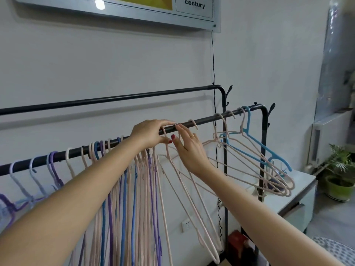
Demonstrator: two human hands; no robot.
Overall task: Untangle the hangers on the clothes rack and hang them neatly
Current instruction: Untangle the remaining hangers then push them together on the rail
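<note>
Pink hanger [173,160] sits hooked mid rail [207,120], my left hand [149,134] pinching its hook to seat it while right hand [189,148], fingers loosely spread, steadies the neck, keeping it off neighbours.

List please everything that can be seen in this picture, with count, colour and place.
front rail: one, black, carrying the hangers
back rail: one, black, bare, near the wall
pink hanger: one, at both hands
blue hanger: one, right end of the front rail
hanger bunch: many, pink, blue, purple, left of centre
sign: one, reads "century", top
potted plant: one, green, right
left hand: fingers on the front rail
right hand: fingers at the pink hanger's hook
</note>
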